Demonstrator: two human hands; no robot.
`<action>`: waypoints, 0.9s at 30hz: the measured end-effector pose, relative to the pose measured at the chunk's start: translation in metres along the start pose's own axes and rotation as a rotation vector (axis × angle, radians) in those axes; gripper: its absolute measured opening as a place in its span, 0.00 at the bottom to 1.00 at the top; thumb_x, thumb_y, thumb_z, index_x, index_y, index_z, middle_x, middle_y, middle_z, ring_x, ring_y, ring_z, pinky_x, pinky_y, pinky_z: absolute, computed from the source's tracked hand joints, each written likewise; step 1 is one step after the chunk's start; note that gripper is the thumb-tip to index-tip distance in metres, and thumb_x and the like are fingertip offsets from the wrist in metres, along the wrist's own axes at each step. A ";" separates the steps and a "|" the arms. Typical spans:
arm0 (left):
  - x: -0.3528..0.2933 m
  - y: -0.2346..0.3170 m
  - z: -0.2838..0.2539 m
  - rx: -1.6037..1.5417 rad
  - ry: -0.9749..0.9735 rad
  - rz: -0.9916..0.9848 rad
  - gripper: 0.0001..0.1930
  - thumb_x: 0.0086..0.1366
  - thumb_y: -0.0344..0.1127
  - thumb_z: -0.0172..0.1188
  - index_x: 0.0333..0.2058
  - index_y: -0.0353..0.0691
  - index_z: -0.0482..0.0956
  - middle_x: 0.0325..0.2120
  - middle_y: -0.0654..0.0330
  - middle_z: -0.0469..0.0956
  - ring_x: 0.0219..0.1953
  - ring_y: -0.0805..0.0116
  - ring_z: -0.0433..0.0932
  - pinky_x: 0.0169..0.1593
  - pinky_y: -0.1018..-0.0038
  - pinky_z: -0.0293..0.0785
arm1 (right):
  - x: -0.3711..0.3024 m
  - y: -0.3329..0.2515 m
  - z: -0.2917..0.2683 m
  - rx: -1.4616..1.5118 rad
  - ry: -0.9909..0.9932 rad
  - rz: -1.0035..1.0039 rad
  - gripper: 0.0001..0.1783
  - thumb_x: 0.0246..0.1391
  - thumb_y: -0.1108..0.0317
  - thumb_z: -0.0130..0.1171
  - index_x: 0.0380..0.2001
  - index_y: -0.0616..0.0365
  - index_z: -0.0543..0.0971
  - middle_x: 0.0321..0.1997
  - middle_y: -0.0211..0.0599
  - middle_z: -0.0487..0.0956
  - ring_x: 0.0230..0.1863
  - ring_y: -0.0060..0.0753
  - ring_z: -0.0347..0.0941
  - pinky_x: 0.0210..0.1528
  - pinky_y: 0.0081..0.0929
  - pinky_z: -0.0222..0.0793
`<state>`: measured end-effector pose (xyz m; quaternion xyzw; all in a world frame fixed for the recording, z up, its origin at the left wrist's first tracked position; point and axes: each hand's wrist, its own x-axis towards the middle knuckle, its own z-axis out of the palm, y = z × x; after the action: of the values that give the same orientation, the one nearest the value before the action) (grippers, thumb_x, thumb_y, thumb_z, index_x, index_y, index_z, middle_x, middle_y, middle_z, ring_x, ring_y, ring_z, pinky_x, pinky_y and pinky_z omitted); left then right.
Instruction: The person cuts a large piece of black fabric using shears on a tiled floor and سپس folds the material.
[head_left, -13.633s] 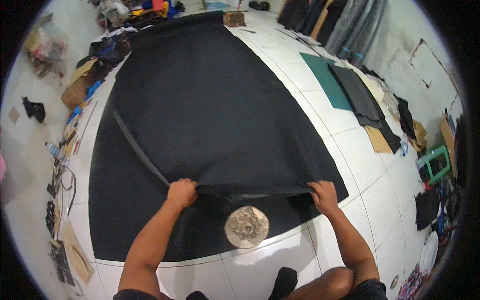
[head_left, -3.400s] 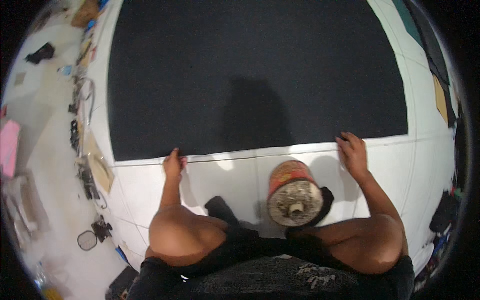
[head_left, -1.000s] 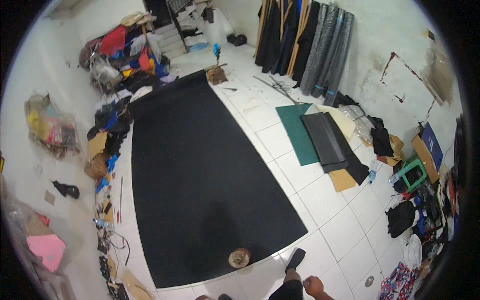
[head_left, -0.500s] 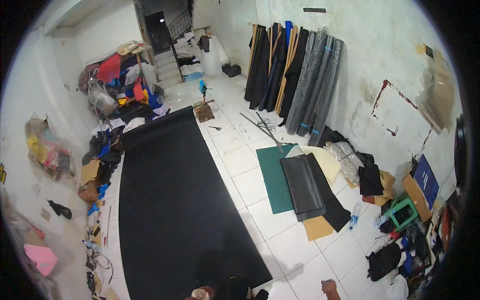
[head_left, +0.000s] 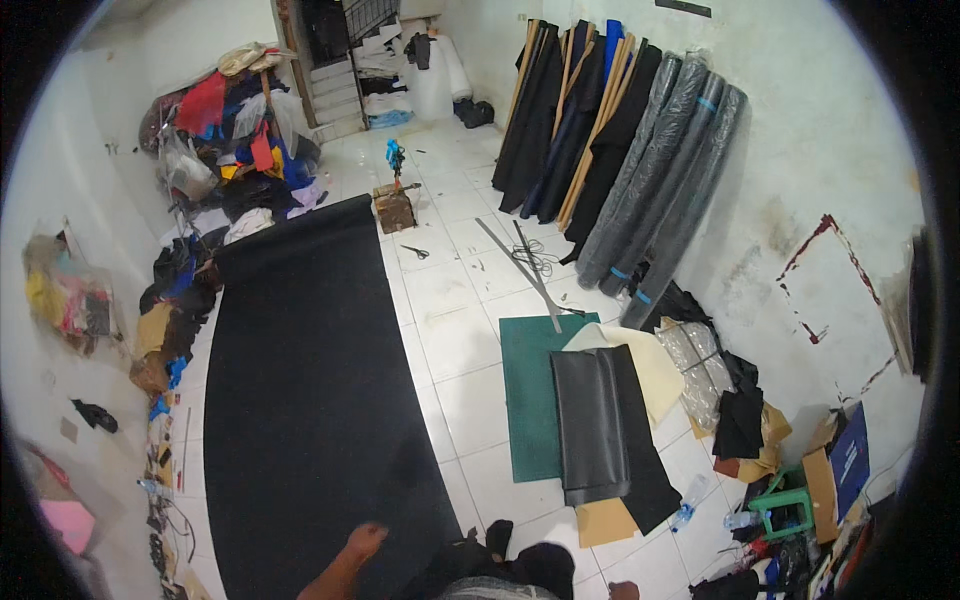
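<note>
Leftward, scrap pile (head_left: 207, 105) at back. Next, black cloth (head_left: 310, 400) spread lengthwise on white tiled floor (head_left: 465, 395). Left hand (head_left: 367, 541) over near part of cloth; fingers blurred, grip cannot be told. Scissors (head_left: 416, 252) on floor, right of cloth. Then green mat (head_left: 530, 400), partly under folded dark sheet (head_left: 588, 425). Right hand (head_left: 622, 591) at lower edge, mostly cut off; grip likewise unclear. Far right, green stool (head_left: 783, 499).

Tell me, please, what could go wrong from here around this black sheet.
The person's foot is beside the black sheet, so a step might crease it. The scissors lie loose on the tiles and could be trodden on. The wrapped rolls lean on the wall and might slide if bumped.
</note>
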<state>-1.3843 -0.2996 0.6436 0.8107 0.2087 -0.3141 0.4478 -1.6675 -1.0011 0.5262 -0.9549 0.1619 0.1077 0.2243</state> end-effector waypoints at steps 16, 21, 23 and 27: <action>0.240 0.115 -0.051 0.468 0.225 -0.012 0.20 0.66 0.49 0.52 0.46 0.42 0.83 0.45 0.49 0.81 0.49 0.48 0.78 0.57 0.59 0.71 | 0.563 -0.161 -0.128 -0.271 -0.366 -0.348 0.18 0.57 0.54 0.49 0.26 0.53 0.81 0.20 0.36 0.79 0.26 0.40 0.78 0.32 0.44 0.73; 0.266 0.118 -0.020 0.454 0.043 -0.276 0.21 0.68 0.48 0.46 0.45 0.42 0.82 0.49 0.45 0.78 0.52 0.44 0.76 0.58 0.54 0.69 | 0.868 -0.295 -0.218 -0.084 -0.175 -0.107 0.14 0.58 0.59 0.53 0.30 0.59 0.79 0.20 0.33 0.77 0.20 0.32 0.74 0.23 0.33 0.71; 0.296 0.149 -0.010 0.450 -0.018 -0.225 0.20 0.68 0.47 0.46 0.45 0.42 0.82 0.49 0.45 0.77 0.52 0.44 0.75 0.57 0.52 0.70 | 0.965 -0.383 -0.236 0.167 -0.035 -0.077 0.11 0.58 0.64 0.57 0.33 0.63 0.77 0.22 0.31 0.76 0.19 0.26 0.71 0.20 0.26 0.68; 0.377 0.156 -0.045 0.439 0.135 -0.255 0.19 0.66 0.46 0.49 0.47 0.43 0.81 0.49 0.46 0.77 0.52 0.42 0.75 0.57 0.52 0.70 | 1.101 -0.577 -0.161 0.400 -0.113 -0.277 0.11 0.58 0.65 0.57 0.37 0.63 0.78 0.25 0.30 0.76 0.24 0.24 0.71 0.25 0.23 0.69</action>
<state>-1.0030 -0.3192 0.4920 0.8747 0.2657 -0.3509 0.2031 -0.4221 -0.8742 0.5877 -0.8971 0.0348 0.0949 0.4301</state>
